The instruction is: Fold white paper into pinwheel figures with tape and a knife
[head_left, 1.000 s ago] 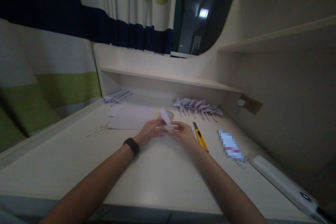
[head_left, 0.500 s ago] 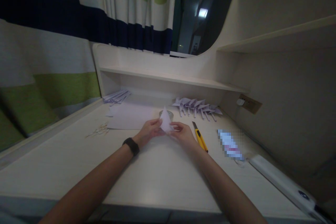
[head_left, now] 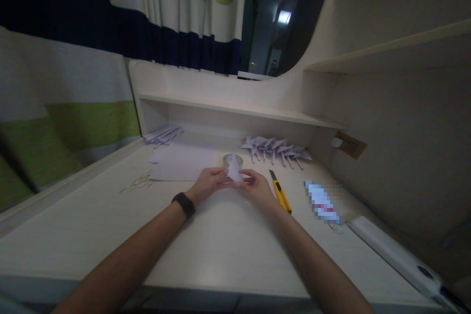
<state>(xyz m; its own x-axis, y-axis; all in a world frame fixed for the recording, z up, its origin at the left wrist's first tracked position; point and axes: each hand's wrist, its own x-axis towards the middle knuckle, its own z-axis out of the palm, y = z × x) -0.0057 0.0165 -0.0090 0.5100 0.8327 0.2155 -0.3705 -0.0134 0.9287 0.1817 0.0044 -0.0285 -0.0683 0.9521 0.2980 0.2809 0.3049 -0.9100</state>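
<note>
I see both forearms reaching forward over the pale wooden desk (head_left: pixel 221 245), converging at its middle so the two hands meet just in front of me. The left hand (head_left: pixel 209 184), with a black band (head_left: pixel 184 204) on its wrist, lies low with its palm turned inward, and its fingertips are pinched on the left edge of a small folded piece of white paper (head_left: pixel 233 172). The right hand (head_left: pixel 257 187) mirrors it from the other side, knuckles up, thumb and forefinger closed on the paper's lower right corner. The paper stands up between the two sets of fingers as a pointed, roughly triangular shape, its tip rising above the fingertips and its base sunk between them, just above the desk surface; I cannot tell whether it touches the desk. Right behind the paper sits a small round roll of clear tape (head_left: pixel 233 159). Just right of the right hand lies a yellow utility knife (head_left: pixel 280 195), near but not touching it. Farther back, under the low shelf, is a row of folded white paper figures (head_left: pixel 275 149), and to the left of the left hand a flat white sheet of paper (head_left: pixel 182 166) lies on the desk.
</note>
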